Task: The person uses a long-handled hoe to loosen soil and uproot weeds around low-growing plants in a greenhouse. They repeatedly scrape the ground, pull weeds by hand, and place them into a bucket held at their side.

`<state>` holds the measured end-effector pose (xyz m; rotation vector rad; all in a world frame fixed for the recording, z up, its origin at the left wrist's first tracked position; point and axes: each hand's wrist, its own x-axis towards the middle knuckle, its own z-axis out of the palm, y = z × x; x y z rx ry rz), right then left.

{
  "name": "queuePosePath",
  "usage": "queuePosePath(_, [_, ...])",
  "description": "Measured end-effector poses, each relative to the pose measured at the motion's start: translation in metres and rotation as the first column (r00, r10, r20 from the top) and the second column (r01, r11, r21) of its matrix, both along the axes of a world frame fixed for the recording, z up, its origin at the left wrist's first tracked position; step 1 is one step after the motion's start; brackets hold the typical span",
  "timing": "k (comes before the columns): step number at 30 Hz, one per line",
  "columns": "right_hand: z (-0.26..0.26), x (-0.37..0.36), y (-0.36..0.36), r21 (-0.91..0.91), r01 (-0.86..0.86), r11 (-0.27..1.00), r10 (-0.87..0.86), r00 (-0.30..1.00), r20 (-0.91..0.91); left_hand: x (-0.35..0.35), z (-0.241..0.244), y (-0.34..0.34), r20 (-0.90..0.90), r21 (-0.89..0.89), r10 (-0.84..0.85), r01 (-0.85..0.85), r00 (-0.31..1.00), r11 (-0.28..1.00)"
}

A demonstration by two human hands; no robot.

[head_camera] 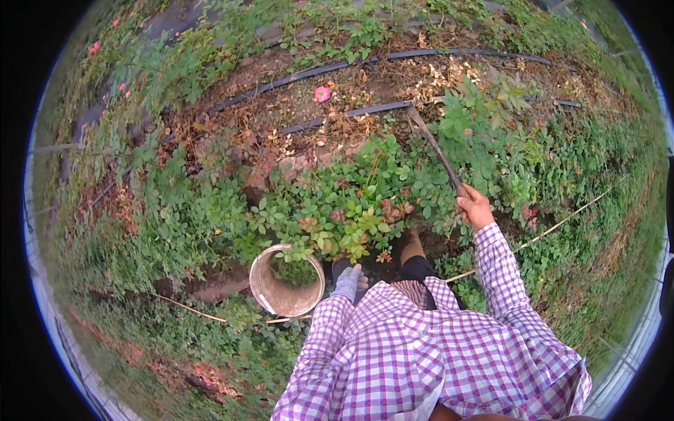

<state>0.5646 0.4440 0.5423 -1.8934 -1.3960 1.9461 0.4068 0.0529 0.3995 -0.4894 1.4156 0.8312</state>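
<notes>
My right hand (pixel 475 207), bare, grips the lower end of a long, slender brown tool (pixel 436 148). The tool slants up and left over the leaves; its far end lies over a black drip line (pixel 379 109), and whether it touches is unclear. My left hand (pixel 349 282) wears a pale grey glove and rests by my left leg, with nothing seen in it. Just left of that hand stands a dirty white bucket (pixel 293 302), partly filled with green cuttings (pixel 295 271). In front of me grow leafy rose bushes (pixel 337 210), some with reddish young leaves.
A second drip line (pixel 310 73) curves across the bed beyond. One pink flower (pixel 322 94) lies among dry leaves (pixel 363 126). Thin pale canes (pixel 563 221) run low through plants on both sides. My boot (pixel 412 247) stands on soil between rows.
</notes>
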Motion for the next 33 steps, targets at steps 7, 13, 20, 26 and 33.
queuePosePath(7, [-0.022, -0.005, 0.001, -0.315, 0.218, 0.924, -0.286, 0.939, -0.19, 0.004, -0.005, -0.005, -0.003, 0.019, 0.022, -0.022, 1.0, 1.0])
queuePosePath(13, [-0.003, 0.009, -0.012, 0.027, 0.011, 1.0, -0.01, 0.999, -0.042, 0.007, -0.008, -0.007, 0.004, 0.001, 0.014, -0.014, 1.0, 1.0])
queuePosePath(20, [-0.013, 0.005, 0.008, -0.05, -0.018, 0.999, 0.02, 0.999, 0.045, 0.009, 0.001, -0.002, 0.002, -0.007, 0.025, -0.025, 1.0, 1.0])
queuePosePath(26, [-0.019, 0.005, 0.02, -0.116, -0.078, 0.99, 0.079, 0.997, 0.009, 0.013, 0.001, -0.004, 0.004, -0.031, 0.05, -0.05, 0.999, 0.998])
queuePosePath(33, [-0.019, -0.001, 0.013, -0.116, -0.107, 0.987, 0.117, 0.99, 0.079, 0.018, 0.009, -0.003, 0.008, -0.064, 0.074, -0.073, 0.997, 0.995])
